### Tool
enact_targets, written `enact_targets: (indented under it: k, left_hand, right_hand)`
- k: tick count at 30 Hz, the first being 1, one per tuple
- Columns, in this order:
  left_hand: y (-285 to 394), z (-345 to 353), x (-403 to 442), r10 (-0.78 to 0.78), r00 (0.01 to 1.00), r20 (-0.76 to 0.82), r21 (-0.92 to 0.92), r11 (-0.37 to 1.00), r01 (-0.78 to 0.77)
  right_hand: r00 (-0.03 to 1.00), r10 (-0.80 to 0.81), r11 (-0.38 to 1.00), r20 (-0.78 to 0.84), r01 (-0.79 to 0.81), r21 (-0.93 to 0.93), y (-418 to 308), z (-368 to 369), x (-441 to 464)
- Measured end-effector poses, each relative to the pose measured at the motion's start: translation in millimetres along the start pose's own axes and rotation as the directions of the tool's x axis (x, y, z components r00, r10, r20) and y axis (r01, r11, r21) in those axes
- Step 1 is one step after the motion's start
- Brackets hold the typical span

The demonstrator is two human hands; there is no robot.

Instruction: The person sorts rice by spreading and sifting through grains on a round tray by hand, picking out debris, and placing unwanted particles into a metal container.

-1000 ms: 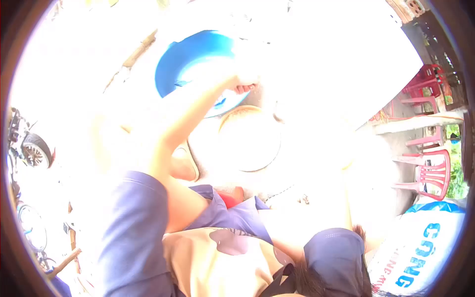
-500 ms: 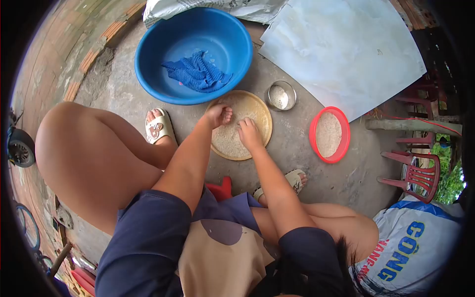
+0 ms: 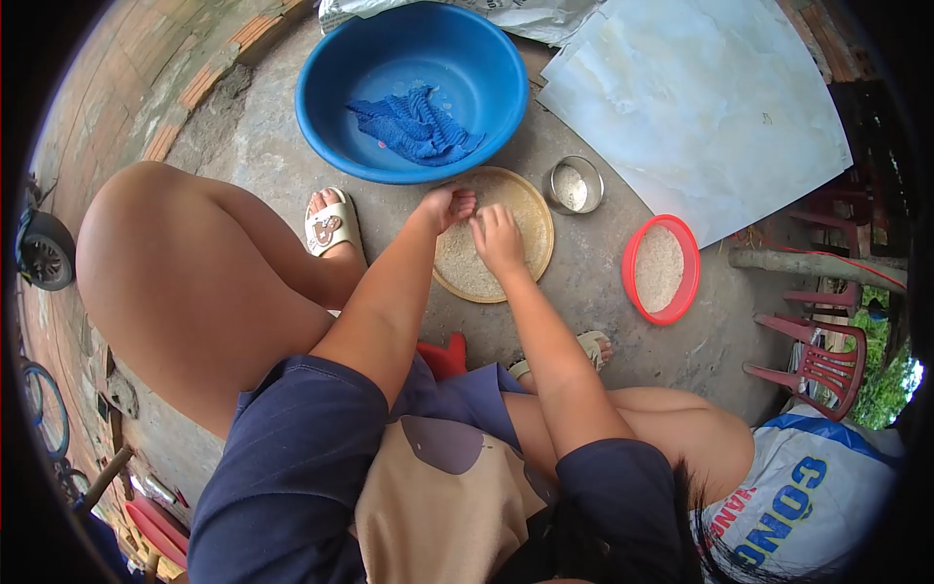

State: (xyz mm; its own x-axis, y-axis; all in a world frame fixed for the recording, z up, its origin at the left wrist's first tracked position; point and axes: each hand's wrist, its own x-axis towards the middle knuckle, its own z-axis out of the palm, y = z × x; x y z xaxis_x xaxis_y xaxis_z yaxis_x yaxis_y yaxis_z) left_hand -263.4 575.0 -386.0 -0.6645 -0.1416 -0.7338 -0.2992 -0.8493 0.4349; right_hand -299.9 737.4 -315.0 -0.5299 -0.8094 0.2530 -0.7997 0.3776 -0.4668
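A round, shallow tan tray (image 3: 536, 255) lies on the floor with a layer of pale rice-like grains (image 3: 461, 265) in it. Over its far left rim I hold my left hand (image 3: 449, 207), palm turned up and fingers curled; whatever lies in them is too small to make out. My right hand (image 3: 499, 238) is above the middle of the tray, close beside the left one. Its fingers are bent and close together, their tips partly hidden. Just right of the tray stands a metal bowl (image 3: 576, 185) with some whitish grains inside.
A big blue basin (image 3: 316, 127) holding a blue cloth (image 3: 413, 127) stands beyond the tray. To the right are a red bowl (image 3: 695, 277) of grains, a pale sheet (image 3: 700, 107), a red chair (image 3: 827, 365) and a printed sack (image 3: 778, 496). My sandalled foot (image 3: 333, 226) is at left.
Both hands have shifted toward the far side of the tray, the right one drawing a little nearer the left. The whole view has moved slightly, while the containers stay in place.
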Motion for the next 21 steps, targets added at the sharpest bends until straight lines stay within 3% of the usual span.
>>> enact_targets:
  k: [1,2,4,8,10,11,13,14,16,17,19,20,21]
  left_hand:
    - [2.9,-4.1,-2.5,0.019,0.998,-0.053,-0.005,1.0,-0.019]
    - [5.0,-9.0,-5.4,0.022,0.998,-0.055,-0.007,1.0,-0.023]
    - [14.4,-4.8,-11.0,0.059,0.99,-0.131,-0.047,0.997,-0.066]
    - [19.6,7.6,-17.6,0.073,0.981,-0.177,-0.056,0.995,-0.084]
    - [17.6,8.1,-11.8,0.054,0.984,-0.167,-0.049,0.997,-0.063]
    - [15.8,7.9,-10.0,0.071,0.982,-0.173,-0.042,0.996,-0.079]
    - [17.7,10.4,-3.7,0.078,0.982,-0.173,-0.005,0.997,-0.081]
    - [15.9,11.1,-1.5,0.084,0.982,-0.172,0.032,0.996,-0.079]
    - [13.7,14.8,10.0,0.046,0.992,-0.114,0.046,0.998,-0.041]
    - [24.1,-3.6,17.6,0.016,0.998,-0.059,0.066,0.998,-0.012]
    - [11.7,9.4,5.8,0.0,1.0,-0.019,-0.023,1.0,0.0]
    - [-0.7,13.4,1.8,-0.009,1.0,0.024,-0.108,0.994,0.011]
    - [1.1,15.2,4.5,-0.017,0.999,0.034,-0.168,0.986,0.022]
  right_hand:
    - [0.987,-0.067,0.996,0.144,0.074,-0.047,-1.7,-0.3,-7.4]
    - [0.987,-0.07,0.996,0.143,0.078,-0.046,-4.5,2.5,-12.2]
    - [0.92,-0.249,0.967,0.303,0.252,0.03,-3.8,3.8,-10.7]
    - [0.854,-0.332,0.94,0.4,0.337,0.06,2.2,22.9,-12.5]
    - [0.868,-0.264,0.961,0.42,0.273,0.039,12.9,30.4,-11.4]
    - [0.868,-0.266,0.961,0.42,0.275,0.041,17.4,30.1,-9.2]
    - [0.95,-0.038,0.999,0.31,0.036,0.012,27.8,22.5,3.8]
    - [0.95,-0.037,0.999,0.311,0.036,0.01,30.9,18.0,10.0]
    - [0.982,0.182,0.978,0.053,-0.186,0.094,37.1,13.2,28.0]
    - [0.982,0.183,0.977,0.052,-0.188,0.097,28.7,34.5,48.6]
    - [0.964,0.264,0.895,0.03,-0.256,0.365,21.1,24.2,50.2]
    - [0.961,0.275,0.896,0.028,-0.266,0.354,13.3,12.7,40.4]
    - [0.99,0.141,0.954,0.006,-0.137,0.268,8.8,3.6,43.1]
